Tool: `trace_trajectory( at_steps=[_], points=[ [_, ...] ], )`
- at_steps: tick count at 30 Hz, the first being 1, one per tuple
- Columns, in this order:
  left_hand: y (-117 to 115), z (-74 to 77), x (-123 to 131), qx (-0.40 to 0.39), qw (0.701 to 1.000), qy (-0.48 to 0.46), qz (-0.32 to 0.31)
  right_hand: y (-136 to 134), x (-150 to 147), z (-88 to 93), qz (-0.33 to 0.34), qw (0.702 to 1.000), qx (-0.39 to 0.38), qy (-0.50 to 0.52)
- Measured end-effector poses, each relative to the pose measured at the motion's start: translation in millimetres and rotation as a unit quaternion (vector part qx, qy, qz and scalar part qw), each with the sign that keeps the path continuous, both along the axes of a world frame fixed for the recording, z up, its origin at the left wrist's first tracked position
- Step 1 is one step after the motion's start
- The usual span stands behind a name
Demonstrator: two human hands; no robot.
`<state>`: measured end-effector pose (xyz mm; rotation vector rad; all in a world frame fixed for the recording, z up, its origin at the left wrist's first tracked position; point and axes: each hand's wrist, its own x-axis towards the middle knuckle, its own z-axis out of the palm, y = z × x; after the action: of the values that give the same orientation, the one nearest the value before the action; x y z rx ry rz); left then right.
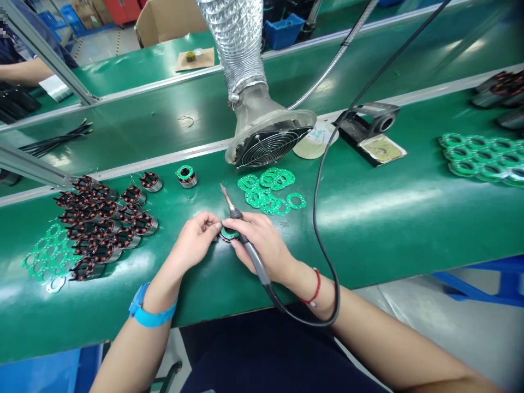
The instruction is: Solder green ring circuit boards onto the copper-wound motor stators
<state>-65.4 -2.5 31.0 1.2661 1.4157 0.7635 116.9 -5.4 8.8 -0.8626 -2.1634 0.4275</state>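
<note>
A motor stator point(229, 234) with a green ring board on top stands on the green bench between my hands, mostly hidden by the fingers. The fingers of my left hand point(197, 238) pinch its left side. In my right hand point(266, 240) lies a soldering iron point(256, 257), its tip pointing up and away from the stator. The thumb and fingers of that same hand also touch the stator's right side. Beyond the hands lie several loose green ring boards point(262, 196). Another stator with a board on it point(187, 176) stands farther back.
Several bare stators point(108, 210) crowd the left, beside ring board panels point(51, 248). A fume extractor hood point(274, 139) hangs ahead. Behind it sits a soldering iron stand point(372, 134). The iron's black cable point(316, 218) loops across my right forearm. More board panels point(483, 158) lie right.
</note>
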Motion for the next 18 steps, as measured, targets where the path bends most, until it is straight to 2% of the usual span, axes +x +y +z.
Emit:
trace_trajectory(
  at_steps=[3,9,14,18],
  points=[
    [0,-0.5,2,0.015,0.999,0.016,0.035,-1,-1,1.4,-0.007,0.999,-0.01,0.03],
    [0,-4.2,6,0.049,0.995,0.079,0.047,-1,-6,-0.9,-0.09,0.994,-0.054,0.034],
    [0,0.8,9,0.111,0.975,0.187,0.049,1,-8,-2.5,-0.066,0.992,-0.103,0.03],
    [1,7.4,7,0.116,0.967,0.226,0.023,4,-6,-1.6,-0.036,0.994,-0.098,0.029]
  ],
)
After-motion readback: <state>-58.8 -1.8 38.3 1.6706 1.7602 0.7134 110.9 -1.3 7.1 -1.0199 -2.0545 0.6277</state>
